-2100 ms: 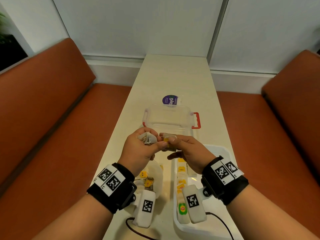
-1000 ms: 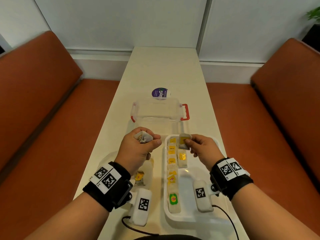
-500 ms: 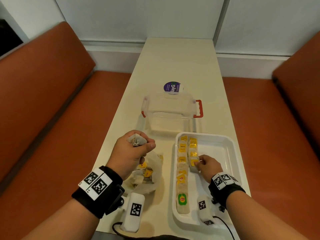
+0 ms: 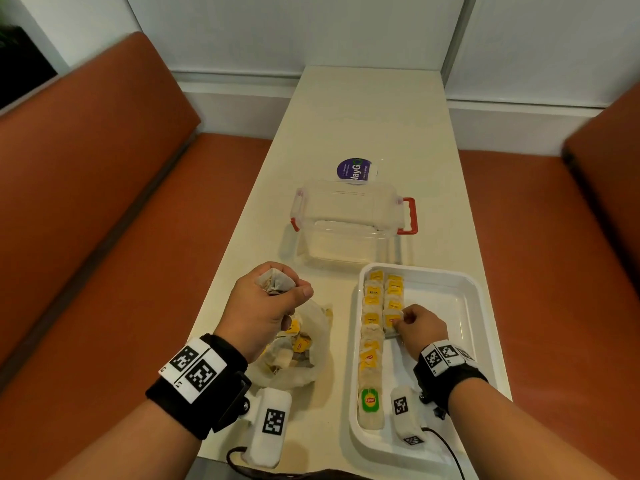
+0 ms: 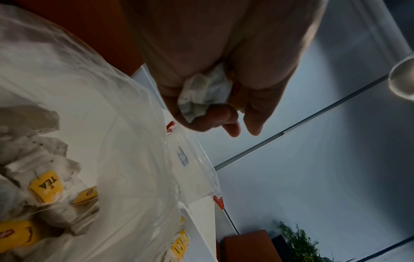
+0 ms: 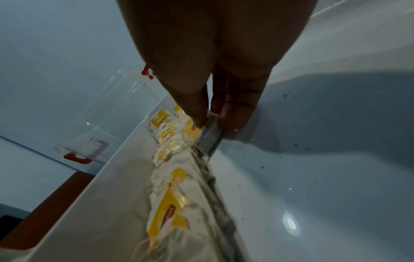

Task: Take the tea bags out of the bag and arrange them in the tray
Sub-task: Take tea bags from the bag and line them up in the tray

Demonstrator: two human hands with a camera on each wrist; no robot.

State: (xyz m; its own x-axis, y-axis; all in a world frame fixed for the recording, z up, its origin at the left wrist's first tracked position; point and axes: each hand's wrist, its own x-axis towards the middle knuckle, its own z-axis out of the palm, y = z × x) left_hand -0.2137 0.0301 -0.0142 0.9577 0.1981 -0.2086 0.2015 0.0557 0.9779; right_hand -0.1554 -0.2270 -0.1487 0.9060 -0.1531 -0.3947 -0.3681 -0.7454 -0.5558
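Note:
A white tray [image 4: 464, 296] lies on the table at the right, with two rows of yellow-tagged tea bags [image 4: 372, 327] along its left side. My right hand [image 4: 420, 329] is down in the tray and pinches a tea bag [image 4: 392, 322] at the near end of the second row; the right wrist view shows thumb and fingers on that tea bag's [image 6: 210, 127] edge. My left hand [image 4: 266, 306] is raised above the plastic bag [image 4: 311, 344] and grips a bunch of tea bags [image 4: 275, 281], the same bunch [image 5: 205, 94] crumpled in the fist. More tea bags [image 5: 44, 187] lie inside the bag.
A clear plastic box [image 4: 349, 220] with red handles stands just beyond the tray, with a purple round sticker [image 4: 355, 169] behind it. Orange bench seats [image 4: 86, 202] flank the narrow table on both sides. The tray's right half [image 4: 440, 306] is bare.
My right hand has carried a tea bag from near my left hand down into the tray and set it at the second row's near end. My left hand has kept its bunch and sunk slightly.

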